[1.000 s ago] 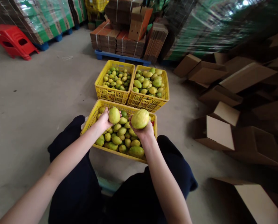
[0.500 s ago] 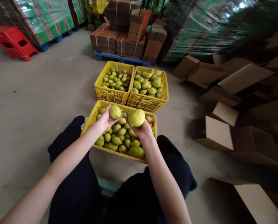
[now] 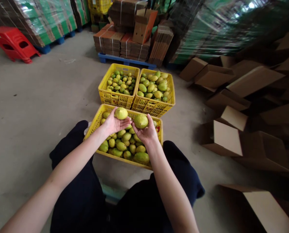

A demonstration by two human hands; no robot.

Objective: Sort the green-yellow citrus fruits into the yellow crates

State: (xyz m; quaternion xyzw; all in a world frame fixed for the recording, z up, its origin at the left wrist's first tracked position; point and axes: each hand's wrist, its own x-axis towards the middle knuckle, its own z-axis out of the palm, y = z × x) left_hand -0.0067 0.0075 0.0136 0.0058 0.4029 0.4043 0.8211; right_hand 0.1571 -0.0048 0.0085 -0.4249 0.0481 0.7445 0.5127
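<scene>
My left hand (image 3: 114, 125) holds a yellow-green lemon (image 3: 121, 113) between thumb and palm, with its other fingers stretched out toward the right. Close beside it, my right hand (image 3: 148, 133) cradles a second, greener lemon (image 3: 141, 121), palm up with the thumb at its right side. Both hands are above the near yellow crate (image 3: 125, 159), which has many yellow and green lemons (image 3: 121, 146) in it. My forearms hide part of this crate's sides.
Two more yellow crates of lemons, a left one (image 3: 115, 99) and a right one (image 3: 148, 108), stand just beyond. Open cardboard boxes (image 3: 228, 137) lie along the right. Flattened cartons (image 3: 110, 43) sit on a blue pallet (image 3: 125, 60) behind. A red stool (image 3: 15, 43) is at far left.
The lemon in my right hand has turned and sits lower in the fingers, with the thumb now showing. My left hand's fingers have stretched out further, and its lemon has shifted slightly up and right.
</scene>
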